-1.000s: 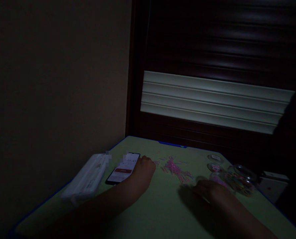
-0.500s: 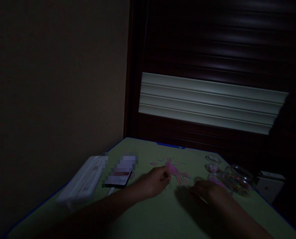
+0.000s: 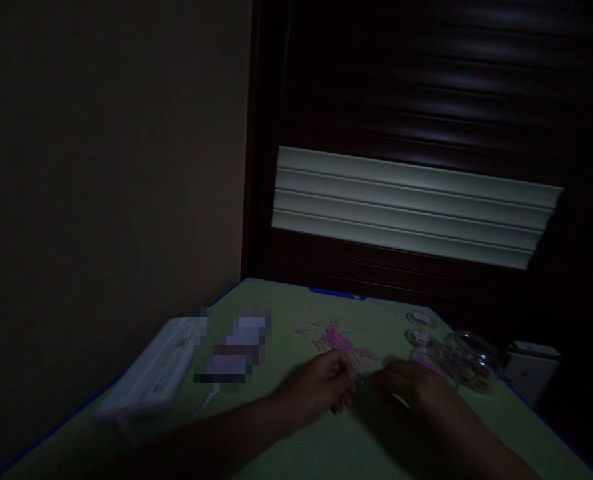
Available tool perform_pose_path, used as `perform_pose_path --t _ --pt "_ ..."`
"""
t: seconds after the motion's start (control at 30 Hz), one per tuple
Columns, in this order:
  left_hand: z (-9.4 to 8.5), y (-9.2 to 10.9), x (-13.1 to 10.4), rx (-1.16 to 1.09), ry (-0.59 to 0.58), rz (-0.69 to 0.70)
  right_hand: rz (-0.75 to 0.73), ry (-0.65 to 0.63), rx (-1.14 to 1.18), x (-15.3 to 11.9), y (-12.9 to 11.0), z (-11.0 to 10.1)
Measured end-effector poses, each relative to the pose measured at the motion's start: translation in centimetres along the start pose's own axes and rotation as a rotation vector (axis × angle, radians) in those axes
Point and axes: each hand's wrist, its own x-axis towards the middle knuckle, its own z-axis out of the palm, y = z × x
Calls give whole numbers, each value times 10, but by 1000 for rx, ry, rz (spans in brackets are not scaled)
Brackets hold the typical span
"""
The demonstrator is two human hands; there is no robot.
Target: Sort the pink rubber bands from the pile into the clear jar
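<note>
My left hand (image 3: pixel 329 383) is just in front of a loose pile of small pink pieces (image 3: pixel 337 339) on the pale green table (image 3: pixel 296 447). Its fingers are pinched together on something too small and dark to make out. To its right, my right hand (image 3: pixel 406 383) has thumb and fingers closed together, and a tiny thin thing shows faintly between the two hands. A clear jar of colourful bands (image 3: pixel 469 360) stands beyond my right hand, with a smaller clear container of pink pieces (image 3: pixel 429 360) beside it.
A long white case (image 3: pixel 149 370) lies at the left, beside a blurred-out phone (image 3: pixel 239 343) with a white cable (image 3: pixel 205 403). Two small round containers, one a flat disc (image 3: pixel 421 320), sit at the back right. A white box (image 3: pixel 531 370) is beyond the table's right edge.
My left hand has moved right and nearer to me, towards my right hand, and its fingers have shifted. My right hand has stayed nearly in place. The view has shifted slightly.
</note>
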Motion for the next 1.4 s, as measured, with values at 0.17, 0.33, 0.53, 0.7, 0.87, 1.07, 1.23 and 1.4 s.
perform_pose_path --t 0.17,0.33,0.53,0.7,0.87,1.07,1.23,1.4 --pt "0 0 2 -20 47 12 -33 33 9 0 2 1" --pt "2 3 0 -15 42 -2 -40 44 20 0 2 3" --pt "3 4 -2 -5 26 3 -93 42 11 3 0 7" --pt "2 3 -1 4 15 1 -67 16 -29 4 1 5" --pt "1 0 0 16 -16 0 -52 10 -60 5 5 7" --pt "0 -2 1 37 -17 0 -43 20 -78 4 8 9" --pt "1 -2 1 52 -9 -13 -25 15 -103 4 9 7" --pt "1 -1 1 61 -13 -19 -43 80 -127 2 12 8"
